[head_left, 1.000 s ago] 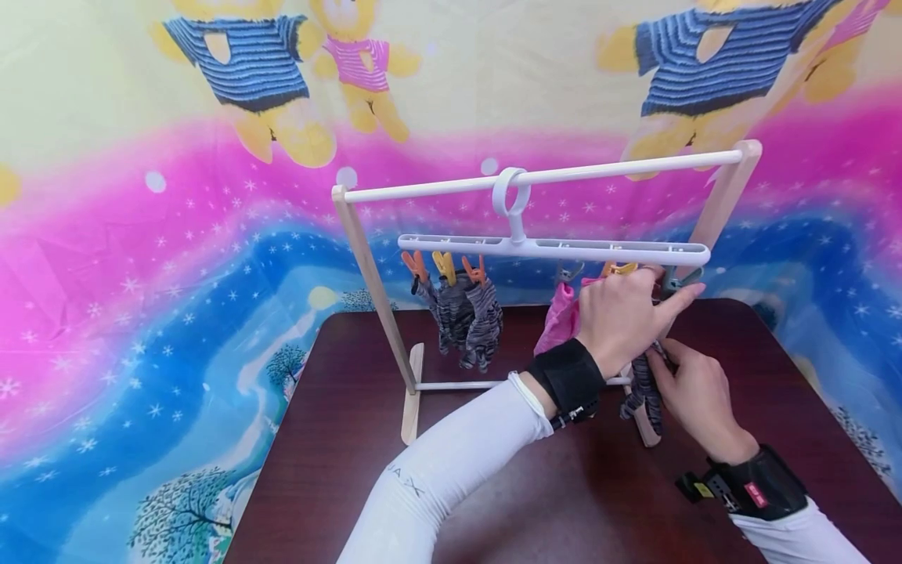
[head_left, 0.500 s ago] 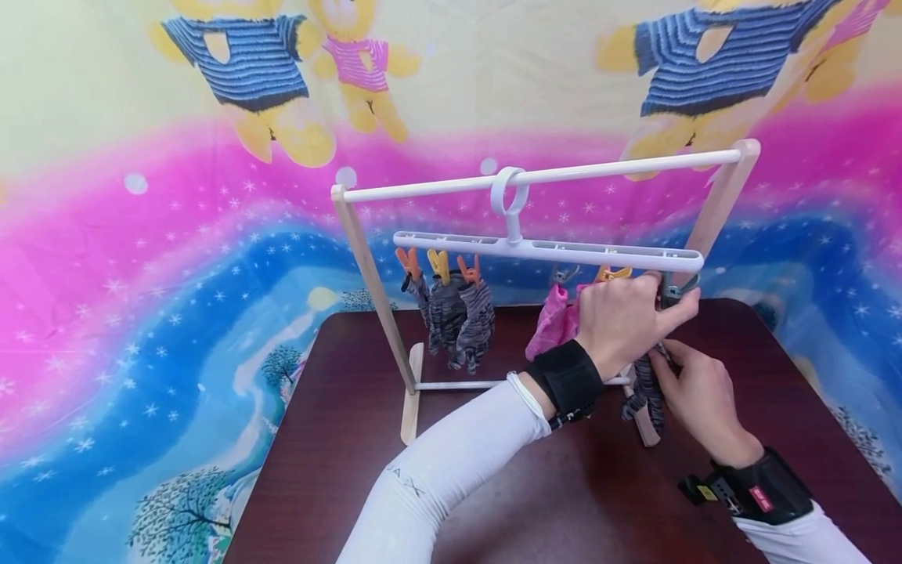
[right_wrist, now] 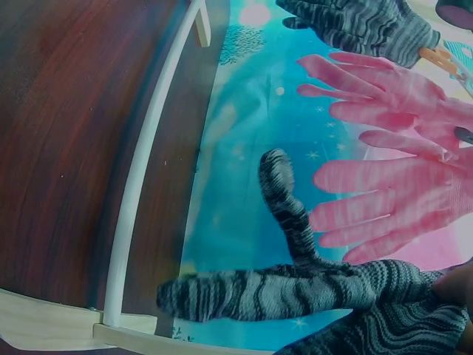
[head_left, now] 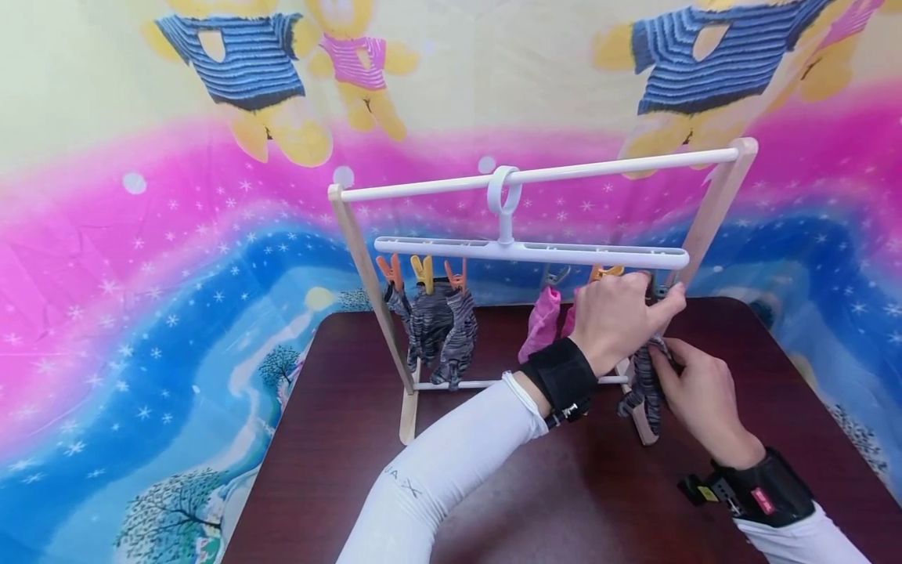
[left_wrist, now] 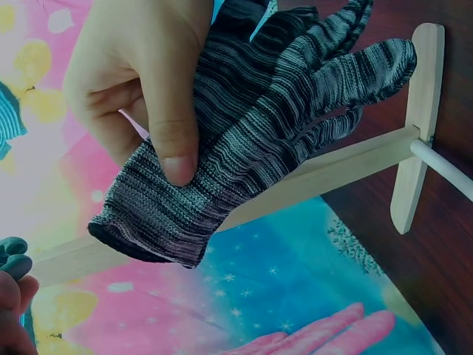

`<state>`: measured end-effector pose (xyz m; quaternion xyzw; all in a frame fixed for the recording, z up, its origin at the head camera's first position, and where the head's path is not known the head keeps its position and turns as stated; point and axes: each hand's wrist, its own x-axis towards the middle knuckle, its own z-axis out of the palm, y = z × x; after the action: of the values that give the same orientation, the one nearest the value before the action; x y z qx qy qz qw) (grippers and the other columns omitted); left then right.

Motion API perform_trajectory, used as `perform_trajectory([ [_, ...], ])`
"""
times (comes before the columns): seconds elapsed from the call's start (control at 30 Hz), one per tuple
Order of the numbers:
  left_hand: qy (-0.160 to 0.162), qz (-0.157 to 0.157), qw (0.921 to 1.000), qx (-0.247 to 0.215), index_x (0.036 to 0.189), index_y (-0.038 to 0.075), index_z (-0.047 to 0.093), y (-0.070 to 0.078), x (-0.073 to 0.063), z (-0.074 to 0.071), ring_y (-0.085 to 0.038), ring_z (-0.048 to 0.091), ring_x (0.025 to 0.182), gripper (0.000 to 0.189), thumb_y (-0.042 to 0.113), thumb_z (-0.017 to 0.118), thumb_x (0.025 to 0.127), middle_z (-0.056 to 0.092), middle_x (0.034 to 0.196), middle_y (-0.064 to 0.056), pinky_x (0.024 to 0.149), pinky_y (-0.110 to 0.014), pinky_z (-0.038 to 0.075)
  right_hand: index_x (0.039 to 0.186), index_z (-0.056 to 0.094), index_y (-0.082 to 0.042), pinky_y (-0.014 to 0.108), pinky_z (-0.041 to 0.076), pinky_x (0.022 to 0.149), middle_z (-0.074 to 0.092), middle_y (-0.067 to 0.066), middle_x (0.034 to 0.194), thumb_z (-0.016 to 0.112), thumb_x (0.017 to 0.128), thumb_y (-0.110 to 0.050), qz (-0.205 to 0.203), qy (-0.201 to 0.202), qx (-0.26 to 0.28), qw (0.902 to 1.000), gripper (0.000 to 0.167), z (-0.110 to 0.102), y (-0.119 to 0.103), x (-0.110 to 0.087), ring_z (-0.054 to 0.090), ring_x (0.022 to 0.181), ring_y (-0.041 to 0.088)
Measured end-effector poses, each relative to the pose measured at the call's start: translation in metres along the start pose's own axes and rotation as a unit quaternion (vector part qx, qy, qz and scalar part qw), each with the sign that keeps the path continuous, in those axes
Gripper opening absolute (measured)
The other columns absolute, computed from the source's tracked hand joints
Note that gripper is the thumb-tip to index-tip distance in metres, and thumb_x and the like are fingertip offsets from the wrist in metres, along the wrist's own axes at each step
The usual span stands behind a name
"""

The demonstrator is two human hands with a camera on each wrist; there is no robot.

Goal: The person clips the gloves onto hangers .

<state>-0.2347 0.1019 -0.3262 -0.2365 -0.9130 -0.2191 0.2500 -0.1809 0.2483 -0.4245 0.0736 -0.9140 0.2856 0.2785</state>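
My left hand (head_left: 615, 317) pinches a grey-green clothespin (left_wrist: 15, 255) under the right end of the white hanger (head_left: 599, 255). Just below it, my right hand (head_left: 705, 395) grips a black-and-grey striped knit glove (left_wrist: 244, 140). The thumb presses near the cuff, as the left wrist view shows. The glove's fingers hang downward, and its cuff edge lies a little apart from the clothespin. Pink gloves (right_wrist: 399, 192) hang beside it, partly behind my left hand in the head view. Another striped glove (head_left: 440, 329) hangs from orange and yellow clothespins (head_left: 423, 274) at the hanger's left end.
The hanger's ring (head_left: 504, 190) loops over the white top rod (head_left: 599, 169) of a wooden-sided rack (head_left: 373, 294). The rack stands on a dark brown table (head_left: 535, 493), with a low white crossbar (right_wrist: 140, 163). A printed cloth (head_left: 176, 329) surrounds the table.
The hanger has shifted left and turned slightly, carrying the hanging gloves with it. My left hand has moved slightly left with the clothespin. The right hand has stayed nearly in place.
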Motion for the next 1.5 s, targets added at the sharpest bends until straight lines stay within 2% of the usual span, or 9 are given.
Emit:
perform_trajectory([
  [0.17,-0.025,-0.016,0.9992,-0.026,0.064,0.023,0.050,0.000,0.001,-0.004,-0.003,0.039,0.049,0.045,0.051,0.051,0.100,0.042,0.053,0.007,0.043,-0.018,0.026,0.091,0.071,-0.002,0.019,0.024,0.044,0.054,0.004,0.055,0.069,0.093,-0.006,-0.009,0.021,0.009,0.9997,0.004,-0.001,-0.003,-0.001,0.035,0.045,-0.002],
  [0.3,-0.051,-0.041,0.9965,-0.052,0.062,0.022,0.051,-0.001,0.001,-0.006,-0.001,0.043,0.052,0.047,0.049,0.049,0.101,0.045,0.054,0.008,0.047,-0.018,0.031,0.096,0.074,0.001,0.016,0.026,0.043,0.065,0.012,0.060,0.068,0.093,-0.005,-0.011,0.043,0.024,0.9987,0.009,-0.002,-0.007,-0.001,0.038,0.043,-0.006],
  [0.47,-0.056,-0.054,0.9955,-0.055,0.062,0.022,0.050,-0.002,0.002,-0.007,-0.001,0.044,0.053,0.048,0.048,0.047,0.101,0.047,0.054,0.009,0.048,-0.018,0.031,0.093,0.075,0.002,0.016,0.027,0.042,0.064,0.012,0.057,0.069,0.092,-0.003,-0.022,0.077,0.027,0.9964,0.008,-0.004,-0.011,0.001,0.036,0.043,-0.011],
  [0.57,-0.053,-0.053,0.9957,-0.055,0.061,0.022,0.050,-0.003,0.002,-0.006,-0.001,0.044,0.052,0.048,0.047,0.048,0.101,0.046,0.054,0.008,0.048,-0.018,0.030,0.091,0.074,0.000,0.016,0.028,0.044,0.062,0.011,0.056,0.070,0.090,-0.002,-0.036,0.094,0.022,0.9947,0.005,-0.005,-0.012,0.001,0.041,0.043,-0.004],
  [0.7,-0.056,-0.053,0.9957,-0.052,0.062,0.022,0.050,-0.003,0.002,-0.006,-0.001,0.044,0.053,0.048,0.047,0.047,0.102,0.046,0.054,0.008,0.048,-0.017,0.030,0.094,0.075,0.001,0.018,0.033,0.047,0.068,0.015,0.062,0.071,0.087,0.000,-0.051,0.111,0.015,0.9924,0.007,-0.006,-0.014,0.002,0.055,0.046,0.020],
  [0.8,-0.060,-0.056,0.9955,-0.047,0.062,0.022,0.051,-0.004,0.002,-0.006,-0.001,0.044,0.053,0.048,0.048,0.047,0.103,0.046,0.055,0.008,0.049,-0.017,0.031,0.095,0.075,0.002,0.019,0.035,0.047,0.069,0.016,0.063,0.071,0.087,0.001,-0.059,0.118,0.011,0.9912,0.009,-0.007,-0.015,0.003,0.058,0.049,0.031],
  [1.07,-0.065,-0.052,0.9955,-0.046,0.062,0.022,0.051,-0.003,0.000,-0.005,-0.002,0.044,0.052,0.048,0.048,0.048,0.102,0.045,0.054,0.008,0.047,-0.018,0.030,0.094,0.075,0.003,0.021,0.037,0.048,0.070,0.018,0.065,0.071,0.086,0.001,-0.065,0.126,0.011,0.9898,0.009,-0.009,-0.018,0.003,0.059,0.051,0.033],
  [1.3,-0.070,-0.048,0.9956,-0.040,0.063,0.023,0.051,-0.001,0.001,-0.005,-0.001,0.046,0.054,0.047,0.048,0.048,0.102,0.046,0.055,0.008,0.048,-0.018,0.031,0.093,0.075,0.002,0.021,0.037,0.049,0.070,0.019,0.065,0.071,0.085,0.001,-0.068,0.139,0.014,0.9879,0.009,-0.012,-0.021,0.007,0.056,0.051,0.015],
  [1.5,-0.071,-0.044,0.9957,-0.039,0.063,0.022,0.052,-0.002,0.000,-0.004,-0.002,0.045,0.054,0.047,0.048,0.047,0.103,0.046,0.056,0.008,0.047,-0.018,0.031,0.096,0.075,0.004,0.017,0.037,0.050,0.070,0.021,0.066,0.070,0.086,0.002,-0.066,0.138,0.014,0.9881,0.011,-0.015,-0.024,0.009,0.058,0.051,0.034],
])
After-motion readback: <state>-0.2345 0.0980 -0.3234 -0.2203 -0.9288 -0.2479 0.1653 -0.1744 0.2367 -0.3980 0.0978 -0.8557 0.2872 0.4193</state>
